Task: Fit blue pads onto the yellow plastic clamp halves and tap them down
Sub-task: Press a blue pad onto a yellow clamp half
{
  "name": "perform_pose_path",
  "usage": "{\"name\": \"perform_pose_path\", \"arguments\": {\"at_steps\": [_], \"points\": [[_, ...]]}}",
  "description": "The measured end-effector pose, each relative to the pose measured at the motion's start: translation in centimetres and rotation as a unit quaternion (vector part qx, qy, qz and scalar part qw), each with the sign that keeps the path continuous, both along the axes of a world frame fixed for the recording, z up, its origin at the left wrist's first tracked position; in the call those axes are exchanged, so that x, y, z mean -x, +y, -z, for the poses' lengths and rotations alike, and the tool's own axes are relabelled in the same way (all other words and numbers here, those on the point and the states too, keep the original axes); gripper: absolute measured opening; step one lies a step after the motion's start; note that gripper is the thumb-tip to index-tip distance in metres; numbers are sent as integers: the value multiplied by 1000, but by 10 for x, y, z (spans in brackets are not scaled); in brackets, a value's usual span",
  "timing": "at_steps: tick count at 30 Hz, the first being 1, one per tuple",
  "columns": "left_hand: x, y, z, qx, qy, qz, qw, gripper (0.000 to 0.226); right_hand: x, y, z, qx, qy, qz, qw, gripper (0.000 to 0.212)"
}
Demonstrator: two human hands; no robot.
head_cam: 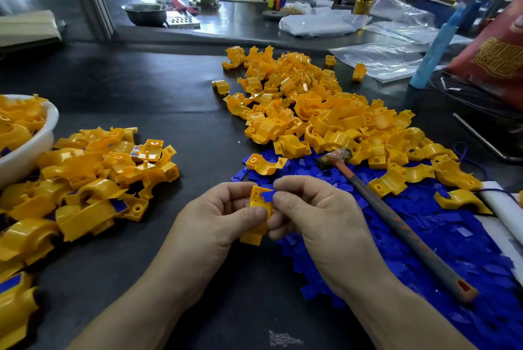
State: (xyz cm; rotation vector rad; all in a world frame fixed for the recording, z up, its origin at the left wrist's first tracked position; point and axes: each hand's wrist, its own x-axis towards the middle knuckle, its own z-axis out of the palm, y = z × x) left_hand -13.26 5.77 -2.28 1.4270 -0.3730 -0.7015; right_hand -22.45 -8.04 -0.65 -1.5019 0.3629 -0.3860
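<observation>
A: Where is the half?

B: Off the table, between the two hands. The left hand [223,213] grips the half [252,235], thumb across its middle and fingers curled behind. It stands nearly upright, with its long axis running from the wrist side up and away.

A: And the pad?

B: The right hand [314,213] pinches a pad [267,195] between thumb and forefinger. The pad touches the half's top end, just off the left fingertips. I cannot tell whether it sits in its recess; the fingers cover most of it.

A: What does the next move turn on?

B: My guess is press the pad flat, then tap. The hammer [396,222] lies just right of the right hand, on the loose pads [441,253]. Its head is up beyond the knuckles, and the handle slants back along the outer side of the right forearm. So the right hand is much the nearer; the left would have to cross over.

A: Then it must let go of the pad first.

B: Yes. I would also expect the left hand to set the half down pad-up, so the tap has something firm under it. That is judgement, not something shown.

A: Other stock?

B: Bare halves [311,100] are heaped beyond the right hand. A fitted heap [93,180], with blue showing here and there, lies left of the left hand, beside a bowl [52,120].
</observation>
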Motion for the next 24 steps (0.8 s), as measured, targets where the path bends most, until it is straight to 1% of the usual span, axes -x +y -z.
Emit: {"name": "perform_pose_path", "arguments": {"at_steps": [2, 7, 10, 16, 18, 21, 24], "points": [[1, 0, 0, 6, -4, 5, 1000, 49, 0, 1, 0, -1, -8, 2, 1000, 25], [3, 0, -1, 9, -26, -1, 1000, 50, 3, 4, -1, 90, -1, 11, 996, 15], [3, 0, -2, 17, -24, -4, 1000, 47, 3, 7, 1, 146, 8, 18, 989, 14], [3, 0, -3, -11, -37, -12, 999, 36, 1, 7, 5, 193, 14, 35, 980, 15], [4, 0, -3, -15, -39, -12, 999, 34, 0, 6, 6, 169, 20, 35, 985, 18], [5, 1, -4, -6, -36, -1, 999, 29, 0, 6, 3, 66, 20, -6, 998, 18], [6, 1, -6, -2, -26, 7, 1000, 27, 1, 6, -1, 36, 10, -22, 999, 16]]}}
